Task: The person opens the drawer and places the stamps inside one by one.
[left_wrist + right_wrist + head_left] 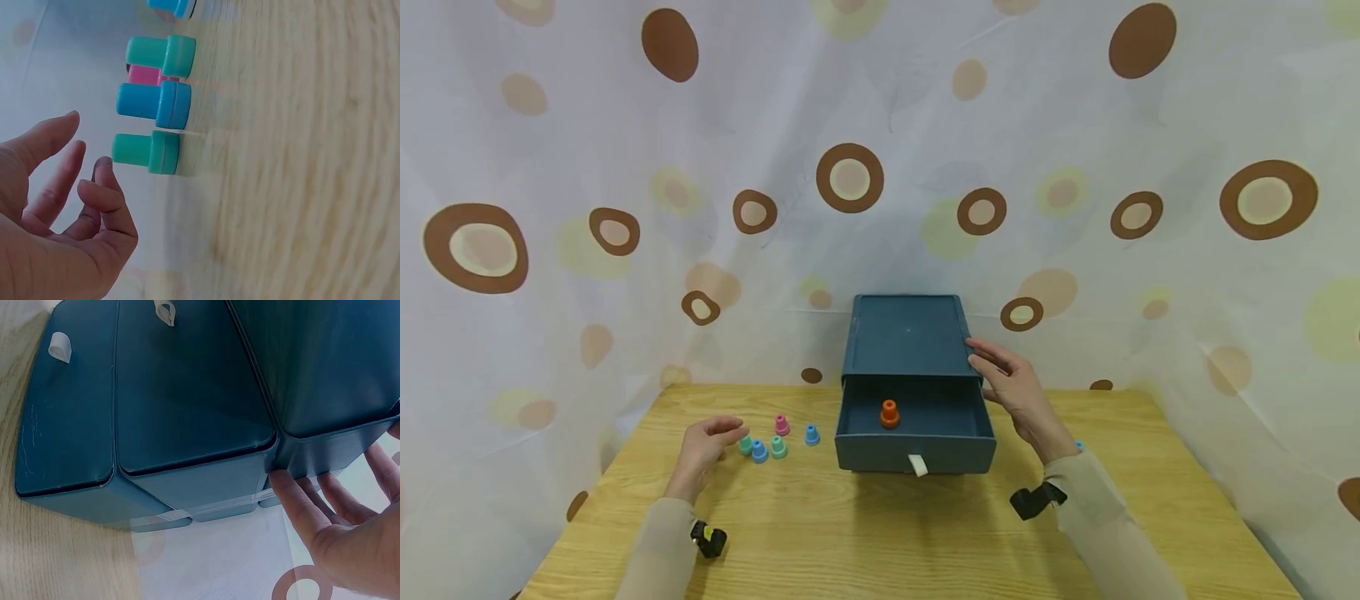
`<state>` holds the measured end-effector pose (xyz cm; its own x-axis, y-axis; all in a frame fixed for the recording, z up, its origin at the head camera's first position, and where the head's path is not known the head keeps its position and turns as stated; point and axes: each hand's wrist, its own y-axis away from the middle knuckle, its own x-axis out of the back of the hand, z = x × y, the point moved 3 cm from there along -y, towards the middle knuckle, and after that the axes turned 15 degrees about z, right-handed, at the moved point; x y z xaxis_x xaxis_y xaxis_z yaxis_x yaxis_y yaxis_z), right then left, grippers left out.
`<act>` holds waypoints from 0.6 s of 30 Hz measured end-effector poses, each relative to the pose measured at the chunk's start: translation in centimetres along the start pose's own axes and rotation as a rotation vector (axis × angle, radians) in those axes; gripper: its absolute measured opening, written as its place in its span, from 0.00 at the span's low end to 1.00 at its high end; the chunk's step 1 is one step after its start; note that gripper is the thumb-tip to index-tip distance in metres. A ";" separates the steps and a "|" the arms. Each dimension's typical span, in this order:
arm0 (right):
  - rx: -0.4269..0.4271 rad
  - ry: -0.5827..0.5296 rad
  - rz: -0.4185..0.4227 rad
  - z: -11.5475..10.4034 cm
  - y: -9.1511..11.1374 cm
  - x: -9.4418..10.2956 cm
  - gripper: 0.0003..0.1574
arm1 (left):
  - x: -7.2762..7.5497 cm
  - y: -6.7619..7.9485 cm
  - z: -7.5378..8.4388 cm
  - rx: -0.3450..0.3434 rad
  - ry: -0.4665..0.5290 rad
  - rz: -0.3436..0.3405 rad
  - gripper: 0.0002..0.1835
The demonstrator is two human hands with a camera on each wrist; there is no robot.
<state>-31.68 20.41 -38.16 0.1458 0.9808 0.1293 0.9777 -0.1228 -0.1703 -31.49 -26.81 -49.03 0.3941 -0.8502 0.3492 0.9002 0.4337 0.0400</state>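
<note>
A dark blue drawer cabinet [910,333] stands on the table with its top drawer [917,452] pulled out. Inside lies an orange toy stamp [889,414]. My right hand [1018,396] touches the cabinet's right side and upper edge with extended fingers, also seen in the right wrist view. On the left, my left hand [703,450] hovers beside a green toy stamp [147,152], loosely bent fingers apart from it and holding nothing. Close by stand a blue stamp [759,451], another green stamp [778,447], a pink stamp [782,425] and a second blue stamp [812,434].
A blue thing [1079,446] shows partly behind the right forearm. Lower drawers with white pull tabs [60,347] are closed in the right wrist view. A dotted curtain [910,242] hangs behind the wooden table [805,542].
</note>
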 end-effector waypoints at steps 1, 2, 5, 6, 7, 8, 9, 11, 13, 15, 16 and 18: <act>0.001 0.001 0.001 0.0 0.0 -0.1 0.37 | 0.0 0.0 -0.1 0.003 0.000 0.002 0.22; 0.003 0.002 0.000 0.0 -0.1 -0.1 0.37 | 0.0 -0.1 -0.3 0.006 -0.001 0.002 0.22; 0.008 0.003 0.000 0.0 -0.2 -0.2 0.36 | 0.0 -0.3 -0.6 0.016 -0.004 0.005 0.23; 0.009 0.003 0.001 0.0 -0.3 -0.2 0.36 | -0.1 -0.4 -0.7 0.020 -0.004 0.001 0.23; 0.009 0.004 0.002 0.0 -0.3 -0.2 0.36 | -0.1 -0.4 -0.8 0.022 -0.005 -0.002 0.24; 0.008 0.004 0.003 0.0 -0.3 -0.1 0.36 | -0.2 -0.5 -0.9 0.027 -0.006 -0.005 0.24; 0.005 0.005 0.004 0.0 -0.4 -0.1 0.36 | -0.3 -0.5 -1.0 0.031 -0.007 -0.011 0.24; 0.001 0.005 0.007 0.1 -0.4 -0.1 0.36 | -0.4 -0.5 -1.2 0.040 -0.006 -0.026 0.25; -0.002 0.006 0.007 0.1 -0.3 0.0 0.36 | -0.5 -0.5 -1.3 0.049 -0.006 -0.034 0.25; -0.003 0.007 0.005 0.1 -0.3 -0.1 0.36 | -0.5 -0.5 -1.5 0.056 -0.006 -0.043 0.25; -0.003 0.008 0.004 0.1 -0.2 -0.1 0.36 | -0.6 -0.5 -1.5 0.058 -0.007 -0.047 0.24; -0.002 0.009 0.003 0.2 -0.1 -0.1 0.36 | -0.6 -0.5 -1.6 0.054 -0.013 -0.055 0.24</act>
<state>-31.85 20.39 -38.33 0.1502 0.9791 0.1373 0.9776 -0.1264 -0.1683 -31.89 -27.01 -50.77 0.3410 -0.8695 0.3574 0.9091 0.4018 0.1101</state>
